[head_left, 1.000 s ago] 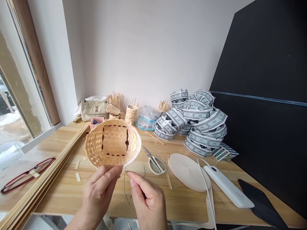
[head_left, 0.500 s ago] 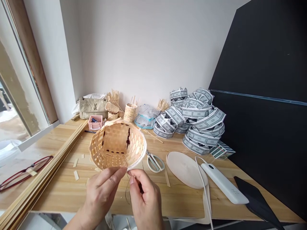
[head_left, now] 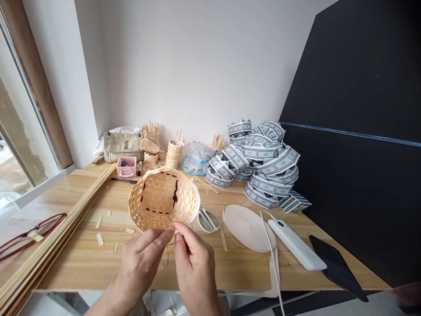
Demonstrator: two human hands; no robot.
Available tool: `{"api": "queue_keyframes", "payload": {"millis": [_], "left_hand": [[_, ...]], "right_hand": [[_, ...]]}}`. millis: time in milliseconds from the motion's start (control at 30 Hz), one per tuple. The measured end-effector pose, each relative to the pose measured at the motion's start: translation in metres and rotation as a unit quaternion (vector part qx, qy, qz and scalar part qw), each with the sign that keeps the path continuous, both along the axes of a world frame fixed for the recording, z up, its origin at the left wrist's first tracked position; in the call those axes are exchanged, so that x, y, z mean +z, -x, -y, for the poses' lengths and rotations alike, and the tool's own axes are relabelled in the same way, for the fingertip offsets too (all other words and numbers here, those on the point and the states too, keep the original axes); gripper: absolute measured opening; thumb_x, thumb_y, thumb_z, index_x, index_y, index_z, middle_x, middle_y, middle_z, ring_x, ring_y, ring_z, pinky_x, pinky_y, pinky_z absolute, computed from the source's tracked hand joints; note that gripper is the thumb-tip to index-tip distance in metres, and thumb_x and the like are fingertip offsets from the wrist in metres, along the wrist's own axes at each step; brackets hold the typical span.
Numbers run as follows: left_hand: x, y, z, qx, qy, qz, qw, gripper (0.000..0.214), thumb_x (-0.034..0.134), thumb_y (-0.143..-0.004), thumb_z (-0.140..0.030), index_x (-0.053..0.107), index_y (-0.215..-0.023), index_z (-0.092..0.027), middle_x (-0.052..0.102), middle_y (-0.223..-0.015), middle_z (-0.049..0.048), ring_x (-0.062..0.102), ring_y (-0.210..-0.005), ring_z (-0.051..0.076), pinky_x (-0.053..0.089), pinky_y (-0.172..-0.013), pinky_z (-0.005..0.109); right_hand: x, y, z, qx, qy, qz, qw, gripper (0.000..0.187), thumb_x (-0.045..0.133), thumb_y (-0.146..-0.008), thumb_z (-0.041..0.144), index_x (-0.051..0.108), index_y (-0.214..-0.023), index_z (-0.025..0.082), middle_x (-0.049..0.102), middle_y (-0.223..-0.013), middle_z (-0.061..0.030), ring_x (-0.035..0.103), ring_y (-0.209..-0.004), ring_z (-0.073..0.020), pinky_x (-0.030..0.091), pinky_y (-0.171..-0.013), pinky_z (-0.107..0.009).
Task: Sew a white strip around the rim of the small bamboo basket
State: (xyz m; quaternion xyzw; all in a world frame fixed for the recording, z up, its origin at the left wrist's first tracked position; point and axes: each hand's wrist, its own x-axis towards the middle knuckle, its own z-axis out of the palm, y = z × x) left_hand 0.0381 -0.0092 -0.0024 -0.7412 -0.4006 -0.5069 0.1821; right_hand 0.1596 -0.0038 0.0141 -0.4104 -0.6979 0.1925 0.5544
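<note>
A shallow basket point(head_left: 157, 193) woven from pale bamboo strips tilts toward me above the table, with dark stitched lines inside. White tape point(head_left: 196, 206) edges the right part of its rim. My left hand point(head_left: 143, 259) is closed, pinching the near rim between thumb and fingers. Right beside it, my right hand point(head_left: 195, 256) pinches the same rim and its tape, index finger on the inner side, thumb outside. A thin dark line, needle or thread, shows at that index fingertip; I cannot tell which. Fine thread point(head_left: 167, 254) hangs beneath the hands.
Scissors point(head_left: 208, 220) and a coil of white tape point(head_left: 245, 228) lie right of the basket, near a white device point(head_left: 296, 245) with a cable. Bamboo strips point(head_left: 70, 215) run along the left, beside red glasses point(head_left: 33, 235). Patterned strip rolls point(head_left: 263, 162) and small baskets point(head_left: 174, 153) stand behind.
My right index finger has moved up over the rim to the basket's inner side. The thread loop below the hands hangs differently. The view has shifted slightly.
</note>
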Motion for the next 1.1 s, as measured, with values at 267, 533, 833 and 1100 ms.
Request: {"api": "queue_keyframes", "payload": {"millis": [267,533,833,1100], "left_hand": [[-0.008,0.002,-0.002,-0.009,0.015,-0.034,0.999,0.019,0.042,-0.090,-0.013,0.058,-0.101,-0.016,0.067,-0.077,0.0030,0.064,-0.062,0.010,0.047,-0.055,0.015],[-0.010,0.016,-0.008,0.001,0.009,-0.066,0.998,0.021,0.043,-0.089,-0.009,0.058,-0.103,-0.016,0.068,-0.080,0.0031,0.065,-0.064,0.010,0.046,-0.053,0.016],[-0.007,0.015,-0.004,-0.024,0.023,-0.118,0.992,0.025,0.038,-0.091,-0.011,0.057,-0.107,-0.015,0.068,-0.083,0.0043,0.062,-0.061,0.011,0.046,-0.054,0.018],[0.001,0.016,0.002,-0.073,0.051,-0.147,0.985,0.026,0.034,-0.093,-0.014,0.059,-0.100,-0.015,0.067,-0.076,0.0037,0.059,-0.055,0.009,0.044,-0.050,0.017]], "right_hand": [[0.004,-0.004,-0.001,0.106,0.203,-0.114,0.967,0.034,0.037,-0.082,0.021,0.060,-0.105,0.012,0.053,-0.054,0.0021,0.053,-0.050,-0.0120,0.044,-0.048,-0.019],[0.011,-0.025,0.000,0.080,0.192,-0.030,0.978,0.030,0.042,-0.086,0.027,0.059,-0.108,0.016,0.063,-0.071,-0.0027,0.058,-0.047,-0.0130,0.044,-0.043,-0.021],[0.042,-0.021,-0.015,0.018,0.045,0.247,0.968,0.019,0.053,-0.075,0.003,0.060,-0.066,0.017,0.060,-0.068,-0.0009,0.055,-0.064,-0.0138,0.039,-0.059,-0.023],[0.047,-0.019,-0.014,0.039,0.036,0.123,0.991,0.021,0.046,-0.080,0.009,0.044,-0.061,0.017,0.051,-0.062,0.0017,0.049,-0.060,-0.0113,0.036,-0.057,-0.022]]}}
